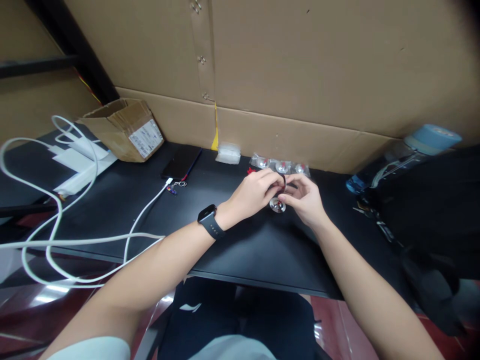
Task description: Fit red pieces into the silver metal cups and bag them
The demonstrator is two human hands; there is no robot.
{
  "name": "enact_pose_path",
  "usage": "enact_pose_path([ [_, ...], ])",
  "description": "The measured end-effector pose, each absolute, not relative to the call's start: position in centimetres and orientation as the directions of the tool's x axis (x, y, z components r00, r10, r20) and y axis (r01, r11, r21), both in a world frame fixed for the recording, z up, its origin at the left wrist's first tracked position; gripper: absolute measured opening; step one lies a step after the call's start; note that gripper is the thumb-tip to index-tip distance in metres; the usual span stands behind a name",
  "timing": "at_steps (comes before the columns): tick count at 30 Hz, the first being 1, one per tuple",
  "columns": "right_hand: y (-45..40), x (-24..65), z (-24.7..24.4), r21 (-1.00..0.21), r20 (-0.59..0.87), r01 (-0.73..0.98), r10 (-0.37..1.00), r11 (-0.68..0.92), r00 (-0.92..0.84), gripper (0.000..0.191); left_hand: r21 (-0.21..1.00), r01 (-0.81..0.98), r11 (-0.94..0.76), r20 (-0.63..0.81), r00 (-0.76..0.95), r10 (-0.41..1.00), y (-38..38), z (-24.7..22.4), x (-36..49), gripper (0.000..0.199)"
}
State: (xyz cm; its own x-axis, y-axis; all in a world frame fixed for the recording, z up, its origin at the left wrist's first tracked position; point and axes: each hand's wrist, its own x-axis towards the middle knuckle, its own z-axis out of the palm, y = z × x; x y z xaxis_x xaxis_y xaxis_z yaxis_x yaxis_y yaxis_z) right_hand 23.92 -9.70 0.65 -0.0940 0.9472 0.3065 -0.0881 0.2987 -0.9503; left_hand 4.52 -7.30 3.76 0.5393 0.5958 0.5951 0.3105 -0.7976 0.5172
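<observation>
Over the black table, my left hand and my right hand meet with bent fingers. Between them is a small, shiny, silver round piece with red marks at its middle. My right thumb and fingers pinch at its upper edge. A thin dark curved band rises above it, between the fingertips of both hands. My left fingers are curled closed at this band; their grip is partly hidden. Just behind the hands lie several clear-wrapped silver round pieces with red centres. A small red item sits beside my left knuckles.
On the black table are a phone with a white cable, a keyring charm and a clear plastic packet. An open cardboard box and white cables stand left. A blue-lidded bottle and dark bag are right.
</observation>
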Motion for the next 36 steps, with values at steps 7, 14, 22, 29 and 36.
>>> enact_pose_path([
  [7,-9.74,24.03,0.61,-0.956,0.289,-0.087,0.952,0.281,-0.098,0.047,0.656,0.229,-0.72,0.597,0.427,0.679,-7.39,4.08,4.72,0.012],
  [14,-9.82,23.98,0.73,-0.957,0.282,-0.106,0.953,0.271,-0.109,0.047,0.734,0.156,-0.661,0.559,0.413,0.719,-7.29,3.79,4.82,0.012],
  [22,-9.82,23.98,0.89,-0.958,0.28,-0.097,0.955,0.271,-0.093,0.048,0.731,0.165,-0.663,0.558,0.415,0.719,-7.53,4.06,4.76,0.01],
  [29,-9.74,24.03,0.74,-0.956,0.283,-0.113,0.954,0.272,-0.099,0.047,0.713,0.14,-0.687,0.582,0.428,0.691,-7.33,4.06,4.64,0.014],
  [36,-9.72,24.08,0.83,-0.959,0.274,-0.105,0.958,0.264,-0.091,0.047,0.601,0.238,-0.763,0.612,0.477,0.631,-6.91,4.08,4.43,0.009],
])
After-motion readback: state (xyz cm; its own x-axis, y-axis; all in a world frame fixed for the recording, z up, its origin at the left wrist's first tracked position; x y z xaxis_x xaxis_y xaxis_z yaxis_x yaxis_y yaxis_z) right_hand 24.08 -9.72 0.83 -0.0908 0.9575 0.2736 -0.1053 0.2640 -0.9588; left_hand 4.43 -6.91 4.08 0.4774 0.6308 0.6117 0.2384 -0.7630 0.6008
